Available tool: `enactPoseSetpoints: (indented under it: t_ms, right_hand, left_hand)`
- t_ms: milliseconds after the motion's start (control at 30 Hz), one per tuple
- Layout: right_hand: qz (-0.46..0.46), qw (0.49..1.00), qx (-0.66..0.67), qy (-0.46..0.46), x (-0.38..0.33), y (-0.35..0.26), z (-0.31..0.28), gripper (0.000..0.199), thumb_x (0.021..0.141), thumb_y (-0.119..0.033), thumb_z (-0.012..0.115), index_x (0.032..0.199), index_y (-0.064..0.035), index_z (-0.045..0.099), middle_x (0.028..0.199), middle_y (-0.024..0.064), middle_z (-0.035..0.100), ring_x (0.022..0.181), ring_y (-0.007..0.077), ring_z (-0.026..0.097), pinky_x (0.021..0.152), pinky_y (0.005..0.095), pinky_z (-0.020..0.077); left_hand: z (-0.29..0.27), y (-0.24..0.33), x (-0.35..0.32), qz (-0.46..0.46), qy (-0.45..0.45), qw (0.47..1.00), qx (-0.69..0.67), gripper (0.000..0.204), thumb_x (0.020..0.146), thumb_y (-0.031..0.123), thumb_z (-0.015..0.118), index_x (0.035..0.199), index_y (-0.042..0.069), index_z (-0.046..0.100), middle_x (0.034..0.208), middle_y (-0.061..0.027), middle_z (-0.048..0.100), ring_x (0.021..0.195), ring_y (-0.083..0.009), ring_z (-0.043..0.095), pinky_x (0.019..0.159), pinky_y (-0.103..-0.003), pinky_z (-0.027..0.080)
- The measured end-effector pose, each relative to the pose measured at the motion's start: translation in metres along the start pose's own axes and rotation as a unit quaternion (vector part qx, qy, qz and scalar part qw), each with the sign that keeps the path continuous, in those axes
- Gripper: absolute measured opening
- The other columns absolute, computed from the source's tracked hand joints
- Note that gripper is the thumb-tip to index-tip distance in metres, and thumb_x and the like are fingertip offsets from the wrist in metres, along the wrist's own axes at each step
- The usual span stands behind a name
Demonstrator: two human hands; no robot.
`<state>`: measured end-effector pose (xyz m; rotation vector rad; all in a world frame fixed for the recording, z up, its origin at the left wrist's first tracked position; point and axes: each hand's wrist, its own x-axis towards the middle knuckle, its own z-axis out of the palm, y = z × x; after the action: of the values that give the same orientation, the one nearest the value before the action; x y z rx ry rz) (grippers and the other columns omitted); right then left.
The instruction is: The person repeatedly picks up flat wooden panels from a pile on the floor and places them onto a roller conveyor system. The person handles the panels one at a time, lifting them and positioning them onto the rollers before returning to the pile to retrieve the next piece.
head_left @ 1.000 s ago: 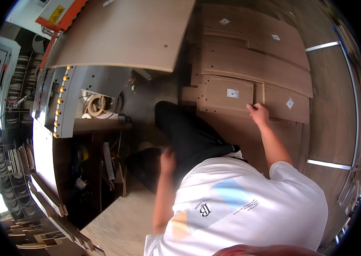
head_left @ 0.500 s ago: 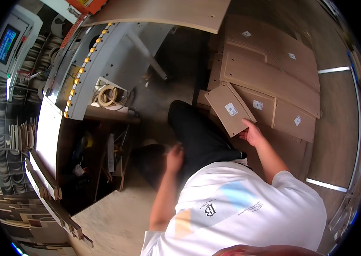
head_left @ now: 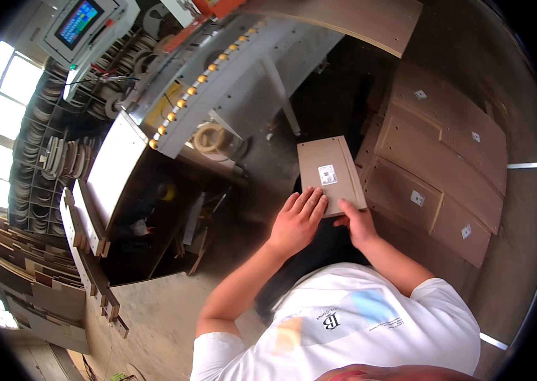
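Note:
A small brown board with a groove along one side and a white label is held up in front of me, above my dark-trousered legs. Gripping its near right corner is my right hand, thumb on top and the other fingers underneath. My left hand lies with outstretched fingers on the board's near left part, the fingertips just below the label. To the right, several larger brown boards with labels lie stacked in overlapping layers.
A grey machine with a row of yellow rollers stands ahead on the left, its control screen beyond. A large panel juts out at the top. Below the machine sits a dark open cabinet. Board strips lean at the left.
The small board has moved left from over the stack to in front of me, carried by my right hand. My left hand has come up from beside my leg onto it. The view has turned.

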<state>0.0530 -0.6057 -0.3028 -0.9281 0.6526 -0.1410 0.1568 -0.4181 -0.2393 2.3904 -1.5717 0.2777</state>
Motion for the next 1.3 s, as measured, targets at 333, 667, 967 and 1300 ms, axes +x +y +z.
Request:
enactPoseSetpoints:
  t_ms: [333,667,967,1300]
  right_hand:
    - [-0.208,0.894,-0.255,-0.303,0.042,-0.005,0.063,0.026,0.103,-0.026,0.073,0.122,-0.0093,0.073,0.093,0.0054,0.080,0.078,0.0139,0.074,0.067,0.0297,0.0573]
    - [-0.359,0.757,-0.503,-0.212,0.118,0.054,0.034,0.021,0.089,-0.035,0.078,0.092,-0.0146,0.074,0.073,0.0026,0.076,0.069,0.0256,0.074,0.065,0.0388,0.0582]
    - [-0.307,0.773,-0.516,-0.206,0.131,0.049,0.036,0.019,0.089,-0.034,0.077,0.089,-0.0156,0.072,0.073,0.0013,0.076,0.069,0.0259,0.073,0.064,0.0400,0.0571]
    - [-0.298,0.783,-0.508,-0.200,0.136,0.046,0.039,0.016,0.088,-0.032,0.078,0.086,-0.0165,0.072,0.071,0.0009,0.073,0.068,0.0258,0.073,0.063,0.0406,0.0567]
  left_hand:
    - [-0.088,-0.097,0.018,-0.001,0.082,0.989,0.120,0.045,0.080,0.003,0.063,0.124,0.001,0.073,0.132,-0.0157,0.075,0.127,-0.0292,0.071,0.108,-0.039,0.057]
    - [-0.164,-0.272,0.067,-0.128,0.161,0.949,0.239,0.055,0.084,0.000,0.068,0.138,0.011,0.067,0.141,-0.0107,0.071,0.126,-0.0316,0.071,0.100,-0.041,0.060]
    - [-0.127,-0.360,0.102,-0.337,0.037,0.898,0.280,0.054,0.102,0.045,0.068,0.149,0.020,0.061,0.149,-0.0079,0.066,0.119,-0.0342,0.073,0.095,-0.044,0.060]
    - [-0.110,-0.398,0.126,-0.314,0.045,0.920,0.230,0.043,0.105,0.044,0.058,0.135,0.015,0.066,0.135,-0.0069,0.070,0.105,-0.0373,0.073,0.085,-0.049,0.059]
